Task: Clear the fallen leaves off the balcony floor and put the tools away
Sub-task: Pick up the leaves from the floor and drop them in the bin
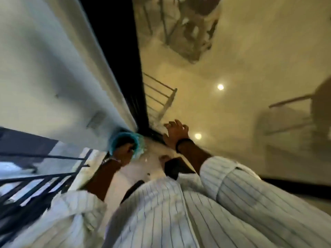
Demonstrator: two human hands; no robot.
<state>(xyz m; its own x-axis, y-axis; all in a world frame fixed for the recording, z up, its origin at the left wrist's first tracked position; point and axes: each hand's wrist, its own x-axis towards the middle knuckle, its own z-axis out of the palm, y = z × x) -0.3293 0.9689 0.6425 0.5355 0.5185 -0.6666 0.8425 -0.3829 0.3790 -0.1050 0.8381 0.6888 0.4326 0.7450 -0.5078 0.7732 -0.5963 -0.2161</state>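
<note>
The view is tilted and motion-blurred. My left hand is closed on a teal, round-rimmed plastic thing, held low over the pale balcony floor; its exact kind is too blurred to tell. My right hand is raised with its fingers spread and holds nothing, close to the dark door frame. A few small bits, possibly leaves, lie on the floor by my dark shoe.
A black metal railing runs along the left. A white wall closes the far side. On the right, a large glass door reflects lights and furniture. The floor strip between them is narrow.
</note>
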